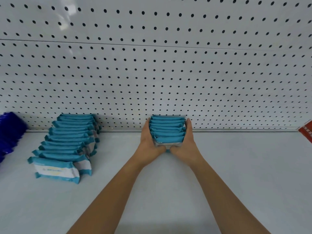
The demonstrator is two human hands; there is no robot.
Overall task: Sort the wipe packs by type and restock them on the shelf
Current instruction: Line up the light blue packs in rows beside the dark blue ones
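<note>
Left hand (pixel 148 141), right hand (pixel 187 142) grip pack row (pixel 167 130); long axes left-right.

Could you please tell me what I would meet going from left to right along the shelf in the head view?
Dark blue items, row of teal wipe packs, left hand, held stack of teal packs, right hand, red item.

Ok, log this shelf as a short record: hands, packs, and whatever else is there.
left hand: grips the left side of the held batch
right hand: grips its right side
held batch: teal packs on edge, at the back of the shelf by the pegboard
row: teal packs lined front to back on the left, apart from the batch
blue items: far left edge, cut off
red item: far right edge, too cut off to identify
</note>
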